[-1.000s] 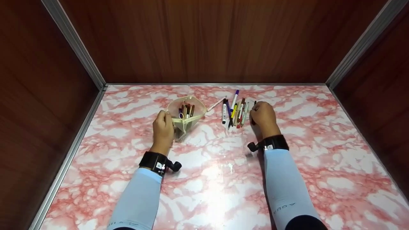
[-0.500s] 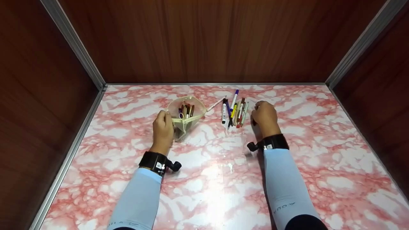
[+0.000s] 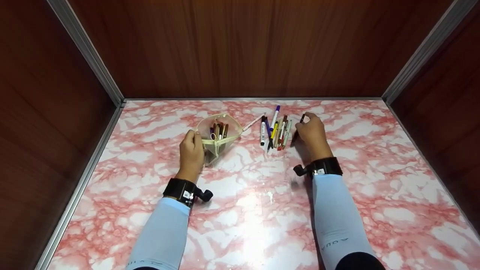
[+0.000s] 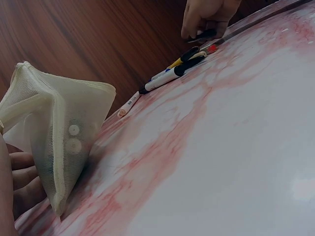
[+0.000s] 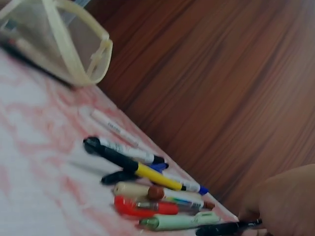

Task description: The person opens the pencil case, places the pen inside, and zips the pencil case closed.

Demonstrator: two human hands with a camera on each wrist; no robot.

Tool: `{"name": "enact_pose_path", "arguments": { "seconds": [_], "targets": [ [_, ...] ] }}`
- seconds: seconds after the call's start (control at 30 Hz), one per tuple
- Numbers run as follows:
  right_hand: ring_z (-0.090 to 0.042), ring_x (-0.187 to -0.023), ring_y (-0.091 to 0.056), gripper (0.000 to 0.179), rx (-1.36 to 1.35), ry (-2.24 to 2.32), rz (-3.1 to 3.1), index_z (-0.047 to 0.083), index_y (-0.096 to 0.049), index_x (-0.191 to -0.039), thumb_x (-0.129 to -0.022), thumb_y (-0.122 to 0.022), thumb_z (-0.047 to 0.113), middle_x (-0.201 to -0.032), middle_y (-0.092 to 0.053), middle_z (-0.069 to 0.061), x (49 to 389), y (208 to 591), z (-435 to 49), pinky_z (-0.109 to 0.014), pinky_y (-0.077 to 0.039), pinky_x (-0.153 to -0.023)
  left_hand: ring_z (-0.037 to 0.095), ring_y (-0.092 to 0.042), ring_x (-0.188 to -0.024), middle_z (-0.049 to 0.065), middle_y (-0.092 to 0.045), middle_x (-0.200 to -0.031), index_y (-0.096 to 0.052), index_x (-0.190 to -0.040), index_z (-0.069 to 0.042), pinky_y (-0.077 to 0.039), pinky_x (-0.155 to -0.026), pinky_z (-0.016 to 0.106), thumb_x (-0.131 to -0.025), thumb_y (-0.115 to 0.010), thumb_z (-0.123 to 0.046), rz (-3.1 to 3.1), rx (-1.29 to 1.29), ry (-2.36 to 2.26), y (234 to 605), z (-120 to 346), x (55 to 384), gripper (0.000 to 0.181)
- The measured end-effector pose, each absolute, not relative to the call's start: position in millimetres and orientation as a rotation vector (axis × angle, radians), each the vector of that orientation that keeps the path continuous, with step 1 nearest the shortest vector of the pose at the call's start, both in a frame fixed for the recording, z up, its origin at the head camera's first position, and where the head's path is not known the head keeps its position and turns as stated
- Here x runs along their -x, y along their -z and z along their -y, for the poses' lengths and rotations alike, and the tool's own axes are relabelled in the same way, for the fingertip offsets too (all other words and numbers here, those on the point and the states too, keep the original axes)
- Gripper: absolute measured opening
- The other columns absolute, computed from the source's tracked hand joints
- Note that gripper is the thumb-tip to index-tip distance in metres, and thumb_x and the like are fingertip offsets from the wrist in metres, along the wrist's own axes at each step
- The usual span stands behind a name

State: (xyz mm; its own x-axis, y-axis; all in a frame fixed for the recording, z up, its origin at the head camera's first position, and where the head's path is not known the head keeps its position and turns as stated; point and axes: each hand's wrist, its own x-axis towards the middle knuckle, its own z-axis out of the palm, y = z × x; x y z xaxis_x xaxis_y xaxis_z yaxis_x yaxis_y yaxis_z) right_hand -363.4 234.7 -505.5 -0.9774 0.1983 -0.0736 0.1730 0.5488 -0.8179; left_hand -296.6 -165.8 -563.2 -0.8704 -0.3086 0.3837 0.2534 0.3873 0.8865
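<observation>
A cream mesh pouch [image 4: 74, 108] stands with its mouth open at the left of the table, several pens and markers inside it. My left hand [image 3: 191, 152] grips the pouch's left edge; part of those fingers is hidden behind the mesh in the left wrist view. Over on the right, my right hand [image 3: 312, 133] pinches a black pen [image 5: 216, 229] that slants over the tabletop. Just left of it lies a loose row of pens, among them a light green pen [image 5: 182, 221], a yellow and black pen [image 5: 152, 174] and a white marker [image 3: 263, 131].
A pale pink pen [image 3: 254, 122] lies at an angle between pouch and row, close to the pouch's rim. The pink marbled tabletop [image 3: 247, 210] is bounded by a brown wood-grain back wall [image 3: 240, 48] and side walls with metal edge strips.
My right hand has shifted slightly, and the black pen now shows above its fingertips and below them. The left hand, the pouch and the row of pens have stayed in place.
</observation>
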Motion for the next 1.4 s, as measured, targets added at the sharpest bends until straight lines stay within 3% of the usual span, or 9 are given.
{"name": "enact_pose_path", "arguments": {
  "seconds": [0.13, 0.2, 0.33, 0.63, 0.83, 0.97, 1.17, 1.4],
  "targets": [
    [-0.019, -0.072, -0.065, 0.077, 0.331, -1.735, 2.58, 0.012, -0.035, -0.178, -0.106, -0.062, 0.015, -0.101, -0.07, -0.011, 363, 502, -228, -0.03, -0.057, -0.066, 0.021, -0.053, -0.076, 0.002, -0.048, -0.079, -0.055, -0.091, -0.007, -0.044, -0.064, 0.03, -0.118, -0.052, -0.02, 2.167, -0.025, 1.518, 563, 166, 296, 0.031],
    [-0.016, -0.075, -0.062, 0.076, 0.319, -1.797, 2.538, 0.015, -0.038, -0.177, -0.105, -0.063, 0.014, -0.096, -0.066, -0.004, 364, 500, -223, -0.029, -0.054, -0.067, 0.021, -0.053, -0.075, 0.002, -0.048, -0.079, -0.054, -0.091, -0.007, -0.044, -0.063, 0.029, -0.119, -0.051, -0.02, 2.172, -0.009, 1.521, 563, 166, 296, 0.031],
    [-0.011, -0.08, -0.069, 0.077, 0.266, -1.819, 2.512, 0.02, -0.043, -0.176, -0.103, -0.067, 0.012, -0.099, -0.072, 0.002, 366, 493, -211, -0.028, -0.062, -0.076, 0.02, -0.053, -0.075, 0.002, -0.049, -0.08, -0.054, -0.091, -0.008, -0.045, -0.063, 0.028, -0.119, -0.051, -0.02, 2.173, 0.007, 1.522, 562, 166, 295, 0.03],
    [-0.013, -0.077, -0.075, 0.076, 0.153, -2.184, 2.245, 0.014, -0.041, -0.174, -0.103, -0.067, 0.004, -0.104, -0.073, -0.006, 359, 478, -174, -0.039, -0.071, -0.087, 0.016, -0.055, -0.069, 0.002, -0.055, -0.079, -0.057, -0.092, -0.008, -0.047, -0.058, 0.026, -0.117, -0.053, -0.018, 2.149, 0.057, 1.56, 561, 165, 293, 0.028],
    [-0.017, -0.073, -0.08, 0.077, 0.068, -2.26, 2.061, 0.008, -0.037, -0.168, -0.101, -0.071, -0.005, -0.087, -0.077, -0.003, 353, 481, -143, -0.032, -0.07, -0.076, 0.017, -0.047, -0.07, -0.004, -0.04, -0.075, -0.048, -0.086, -0.005, -0.038, -0.062, 0.026, -0.115, -0.054, -0.013, 2.137, 0.093, 1.475, 564, 166, 296, 0.031],
    [-0.018, -0.072, -0.08, 0.075, 0.011, -2.246, 2.018, 0.004, -0.036, -0.164, -0.098, -0.07, -0.01, -0.082, -0.077, 0.0, 350, 489, -124, -0.03, -0.069, -0.072, 0.018, -0.047, -0.069, -0.005, -0.04, -0.074, -0.048, -0.086, -0.004, -0.038, -0.062, 0.026, -0.114, -0.054, -0.01, 2.124, 0.102, 1.487, 564, 166, 296, 0.03],
    [-0.029, -0.082, -0.085, 0.071, -0.036, -2.121, 2.087, 0.009, -0.04, -0.159, -0.098, -0.074, -0.007, -0.088, -0.077, -0.003, 340, 498, -101, -0.043, -0.072, -0.083, 0.017, -0.048, -0.068, -0.004, -0.04, -0.074, -0.048, -0.086, -0.004, -0.038, -0.061, 0.026, -0.113, -0.053, -0.009, 2.137, 0.118, 1.498, 562, 165, 295, 0.028],
    [-0.025, -0.082, -0.083, 0.066, -0.103, -2.066, 2.102, 0.005, -0.04, -0.154, -0.1, -0.076, -0.007, -0.09, -0.078, -0.005, 335, 508, -88, -0.048, -0.071, -0.083, 0.017, -0.046, -0.069, -0.004, -0.039, -0.074, -0.052, -0.089, -0.003, -0.038, -0.063, 0.026, -0.115, -0.054, -0.01, 2.142, 0.136, 1.509, 562, 165, 295, 0.028]
  ]
}}
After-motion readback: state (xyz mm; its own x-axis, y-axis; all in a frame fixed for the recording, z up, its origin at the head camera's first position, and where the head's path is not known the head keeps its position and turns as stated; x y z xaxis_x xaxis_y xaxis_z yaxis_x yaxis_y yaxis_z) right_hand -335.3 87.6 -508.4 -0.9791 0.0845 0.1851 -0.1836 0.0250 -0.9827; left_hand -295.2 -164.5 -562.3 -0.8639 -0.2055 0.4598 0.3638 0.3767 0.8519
